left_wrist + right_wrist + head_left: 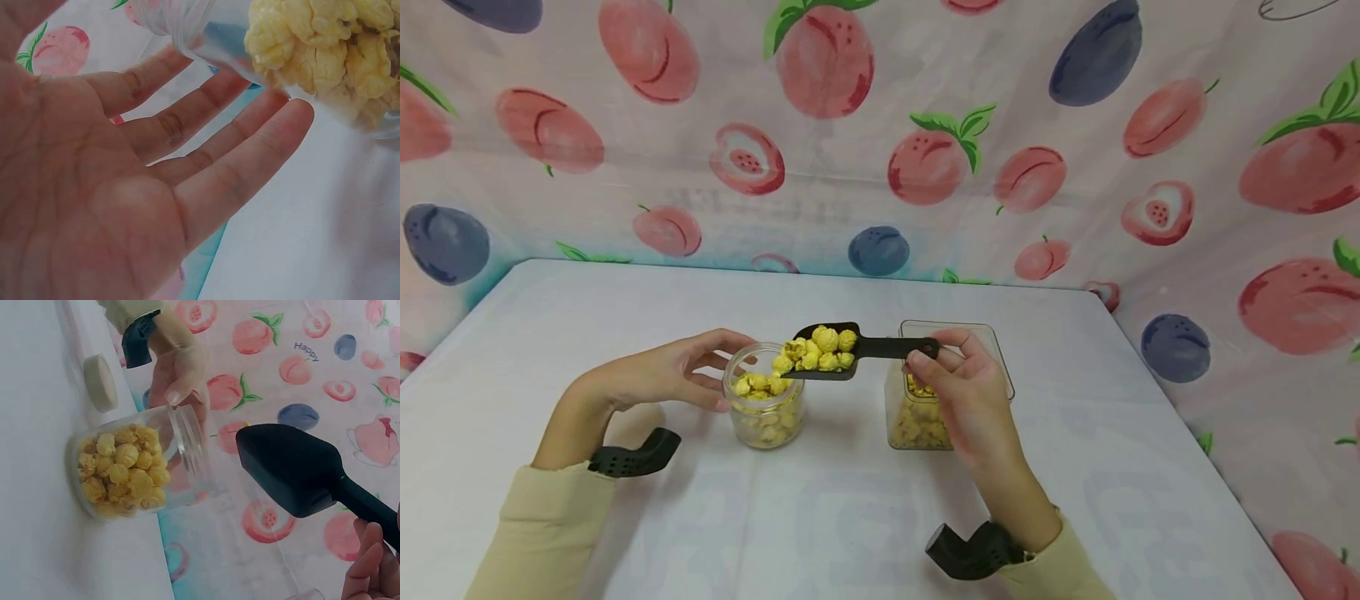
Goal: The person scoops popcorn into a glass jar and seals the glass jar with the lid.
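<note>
My right hand [973,392] pinches the handle of a black scoop [895,347] between thumb and fingers. Yellow popcorn [825,340] fills the scoop, whose front edge overlaps the mouth of a clear round jar [767,429] in the head view. More popcorn [122,469] lies inside this jar. At the jar's left side is my left hand [673,371], thumb toward the near side and fingers toward the far side. The left wrist view shows those fingers [212,194] nearly straight, their tips at the jar wall. Behind my right hand stands a clear square container [898,417], also holding popcorn.
A pale round lid [100,383] lies on the white table [835,533] beneath my left wrist, partly hidden in the head view. The fruit-print cloth [827,175] hangs along the table's back and right sides. Each wrist wears a black camera mount [636,454].
</note>
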`<state>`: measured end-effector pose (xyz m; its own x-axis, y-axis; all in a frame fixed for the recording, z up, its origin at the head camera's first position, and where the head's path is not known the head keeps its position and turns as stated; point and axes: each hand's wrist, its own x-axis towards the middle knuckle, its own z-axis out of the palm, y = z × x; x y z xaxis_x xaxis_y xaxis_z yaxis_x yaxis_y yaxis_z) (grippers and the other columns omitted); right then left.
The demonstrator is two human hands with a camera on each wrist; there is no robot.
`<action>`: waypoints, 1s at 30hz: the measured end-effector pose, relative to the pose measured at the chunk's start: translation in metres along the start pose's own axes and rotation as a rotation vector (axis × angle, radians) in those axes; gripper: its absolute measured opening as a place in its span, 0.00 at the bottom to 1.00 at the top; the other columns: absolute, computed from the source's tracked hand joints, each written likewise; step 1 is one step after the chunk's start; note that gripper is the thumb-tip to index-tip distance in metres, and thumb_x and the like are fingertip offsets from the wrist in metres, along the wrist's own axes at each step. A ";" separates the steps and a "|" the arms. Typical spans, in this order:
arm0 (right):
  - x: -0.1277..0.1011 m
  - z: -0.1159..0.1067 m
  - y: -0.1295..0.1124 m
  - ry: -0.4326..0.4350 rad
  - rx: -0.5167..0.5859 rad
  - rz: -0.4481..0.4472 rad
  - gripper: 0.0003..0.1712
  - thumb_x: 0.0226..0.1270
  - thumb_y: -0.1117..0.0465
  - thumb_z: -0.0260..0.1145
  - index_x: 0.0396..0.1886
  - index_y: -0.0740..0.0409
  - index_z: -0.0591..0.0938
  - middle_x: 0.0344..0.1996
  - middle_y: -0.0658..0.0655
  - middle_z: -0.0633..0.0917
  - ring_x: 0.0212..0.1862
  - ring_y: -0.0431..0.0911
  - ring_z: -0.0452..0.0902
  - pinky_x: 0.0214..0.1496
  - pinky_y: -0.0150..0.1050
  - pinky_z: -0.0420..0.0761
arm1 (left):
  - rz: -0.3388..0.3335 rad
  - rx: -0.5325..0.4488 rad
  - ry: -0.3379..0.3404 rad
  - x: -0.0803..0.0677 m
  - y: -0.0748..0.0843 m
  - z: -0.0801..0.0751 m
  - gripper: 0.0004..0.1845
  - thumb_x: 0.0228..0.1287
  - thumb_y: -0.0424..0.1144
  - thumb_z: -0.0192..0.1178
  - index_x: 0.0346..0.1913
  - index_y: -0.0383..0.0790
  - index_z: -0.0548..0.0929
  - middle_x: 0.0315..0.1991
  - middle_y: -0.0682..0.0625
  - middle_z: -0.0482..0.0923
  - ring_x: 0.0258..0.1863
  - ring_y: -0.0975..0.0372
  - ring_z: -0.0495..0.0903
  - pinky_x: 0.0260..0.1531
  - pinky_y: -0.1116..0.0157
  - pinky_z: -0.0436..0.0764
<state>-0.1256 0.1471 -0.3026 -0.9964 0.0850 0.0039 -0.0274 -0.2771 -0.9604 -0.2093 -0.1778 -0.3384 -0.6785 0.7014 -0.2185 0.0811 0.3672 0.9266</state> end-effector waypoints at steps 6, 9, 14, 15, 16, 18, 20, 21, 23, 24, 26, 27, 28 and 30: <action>-0.002 0.007 0.004 0.011 -0.050 -0.013 0.15 0.60 0.77 0.59 0.40 0.56 0.70 0.23 0.45 0.85 0.25 0.40 0.72 0.34 0.28 0.75 | 0.000 -0.016 -0.012 0.000 0.000 0.000 0.39 0.55 0.34 0.65 0.68 0.40 0.57 0.66 0.35 0.55 0.60 0.46 0.70 0.50 0.63 0.77; -0.002 0.008 0.005 0.011 -0.071 -0.021 0.16 0.59 0.77 0.59 0.40 0.56 0.70 0.23 0.45 0.85 0.25 0.40 0.72 0.35 0.29 0.75 | -0.002 -0.016 -0.012 0.000 0.000 0.000 0.39 0.55 0.34 0.65 0.68 0.41 0.57 0.66 0.35 0.55 0.60 0.46 0.69 0.50 0.63 0.77; -0.004 0.009 0.005 0.008 -0.085 -0.027 0.16 0.58 0.77 0.61 0.41 0.58 0.71 0.24 0.45 0.85 0.25 0.40 0.72 0.36 0.30 0.76 | -0.005 -0.008 -0.012 0.000 0.000 0.000 0.39 0.55 0.35 0.65 0.68 0.41 0.57 0.67 0.36 0.54 0.61 0.45 0.68 0.51 0.63 0.77; -0.004 0.009 0.005 0.007 -0.086 -0.029 0.16 0.58 0.77 0.61 0.41 0.58 0.71 0.24 0.45 0.85 0.25 0.40 0.72 0.36 0.31 0.76 | -0.005 -0.006 -0.012 0.000 0.000 -0.001 0.39 0.55 0.35 0.65 0.68 0.41 0.57 0.67 0.36 0.54 0.61 0.45 0.68 0.51 0.62 0.77; -0.004 0.009 0.005 0.006 -0.086 -0.030 0.16 0.58 0.77 0.61 0.41 0.58 0.71 0.25 0.45 0.85 0.25 0.41 0.72 0.36 0.31 0.76 | -0.004 -0.006 -0.012 -0.001 0.000 -0.001 0.39 0.55 0.35 0.65 0.68 0.41 0.57 0.67 0.37 0.55 0.61 0.45 0.68 0.51 0.62 0.76; -0.004 0.009 0.006 0.005 -0.084 -0.031 0.16 0.57 0.78 0.61 0.40 0.57 0.71 0.25 0.45 0.85 0.26 0.41 0.72 0.35 0.31 0.75 | -0.005 -0.003 -0.012 -0.001 0.000 -0.001 0.39 0.55 0.35 0.65 0.68 0.42 0.57 0.66 0.37 0.56 0.61 0.45 0.68 0.51 0.62 0.76; -0.004 0.009 0.007 0.003 -0.076 -0.032 0.16 0.57 0.78 0.61 0.40 0.56 0.71 0.25 0.45 0.85 0.26 0.41 0.72 0.35 0.31 0.75 | -0.003 -0.001 -0.011 -0.001 0.000 -0.001 0.38 0.56 0.36 0.65 0.68 0.42 0.58 0.66 0.38 0.56 0.61 0.45 0.68 0.51 0.62 0.76; -0.004 0.009 0.007 0.002 -0.075 -0.034 0.16 0.58 0.78 0.61 0.40 0.57 0.71 0.25 0.45 0.85 0.26 0.41 0.72 0.35 0.31 0.75 | -0.001 0.000 -0.010 -0.001 0.000 -0.001 0.38 0.56 0.36 0.65 0.68 0.42 0.58 0.66 0.39 0.57 0.61 0.45 0.67 0.51 0.62 0.76; -0.004 0.009 0.007 0.000 -0.077 -0.034 0.16 0.58 0.78 0.61 0.40 0.57 0.71 0.26 0.45 0.85 0.26 0.41 0.73 0.36 0.30 0.76 | 0.004 0.001 -0.010 -0.001 -0.001 -0.001 0.38 0.56 0.36 0.65 0.68 0.42 0.58 0.66 0.39 0.57 0.61 0.46 0.67 0.51 0.62 0.76; -0.004 0.009 0.006 0.000 -0.077 -0.035 0.16 0.58 0.77 0.61 0.41 0.57 0.71 0.26 0.45 0.85 0.26 0.41 0.73 0.36 0.30 0.76 | 0.006 0.001 -0.011 -0.001 -0.001 -0.001 0.38 0.56 0.36 0.65 0.67 0.42 0.58 0.66 0.40 0.57 0.61 0.46 0.67 0.51 0.62 0.76; -0.004 0.009 0.006 -0.001 -0.083 -0.036 0.16 0.58 0.77 0.61 0.41 0.58 0.71 0.26 0.45 0.85 0.27 0.41 0.73 0.36 0.30 0.76 | 0.013 -0.003 -0.013 -0.001 -0.001 -0.001 0.37 0.56 0.35 0.64 0.67 0.42 0.59 0.66 0.40 0.57 0.61 0.46 0.68 0.51 0.62 0.77; -0.004 0.009 0.006 -0.002 -0.084 -0.037 0.16 0.58 0.77 0.61 0.41 0.58 0.71 0.27 0.45 0.85 0.27 0.41 0.73 0.36 0.30 0.76 | 0.016 -0.004 -0.014 -0.001 -0.001 -0.001 0.37 0.56 0.35 0.64 0.67 0.41 0.59 0.66 0.40 0.57 0.60 0.46 0.69 0.51 0.62 0.77; -0.004 0.009 0.006 -0.003 -0.085 -0.037 0.16 0.58 0.77 0.61 0.41 0.58 0.71 0.27 0.45 0.86 0.27 0.41 0.73 0.36 0.30 0.76 | 0.018 -0.007 -0.016 -0.001 -0.001 -0.001 0.37 0.56 0.35 0.64 0.67 0.41 0.59 0.65 0.40 0.58 0.60 0.46 0.69 0.51 0.62 0.77; -0.004 0.009 0.006 -0.005 -0.085 -0.037 0.16 0.58 0.77 0.62 0.41 0.58 0.71 0.27 0.45 0.86 0.27 0.41 0.73 0.36 0.30 0.76 | 0.021 -0.009 -0.018 -0.001 0.000 -0.001 0.37 0.56 0.34 0.64 0.67 0.40 0.59 0.65 0.40 0.58 0.59 0.47 0.70 0.51 0.62 0.77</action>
<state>-0.1225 0.1364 -0.3056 -0.9952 0.0887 0.0412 -0.0576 -0.1919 -0.9797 -0.2097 -0.1791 -0.3384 -0.6632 0.7200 -0.2041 0.0886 0.3463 0.9339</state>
